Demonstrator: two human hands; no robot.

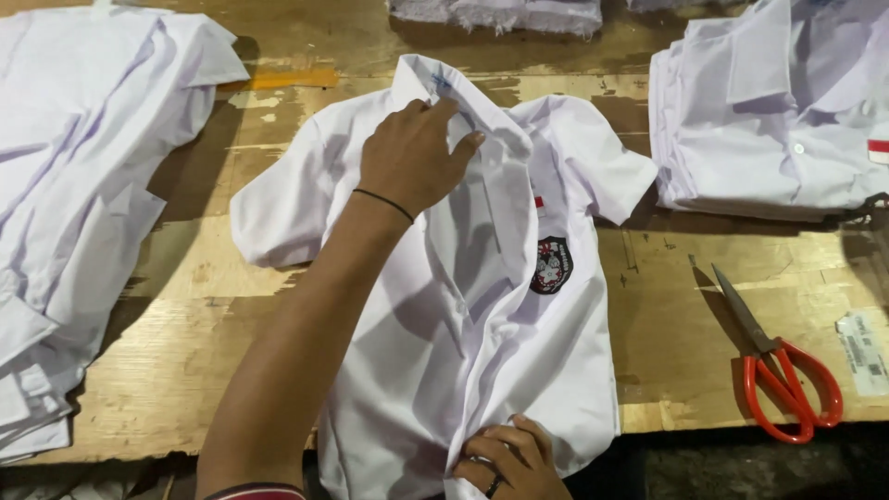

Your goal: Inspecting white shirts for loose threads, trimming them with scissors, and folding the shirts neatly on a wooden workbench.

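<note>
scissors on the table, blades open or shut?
Shut. The red-handled scissors lie flat on the wooden table, right of the white shirt, their blades together in one thin line and the handle loops nearly touching.

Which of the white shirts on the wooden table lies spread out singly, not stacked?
The white short-sleeved shirt with the dark chest badge in the middle, under both hands; the others lie in piles.

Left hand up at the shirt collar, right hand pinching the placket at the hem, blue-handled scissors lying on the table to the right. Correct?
Not quite: the scissors have red handles, not blue, as the head view shows. The rest holds: the left hand rests at the collar of the white shirt, the right hand pinches the front edge near the hem, and the scissors lie on the wooden table to the right.
</note>
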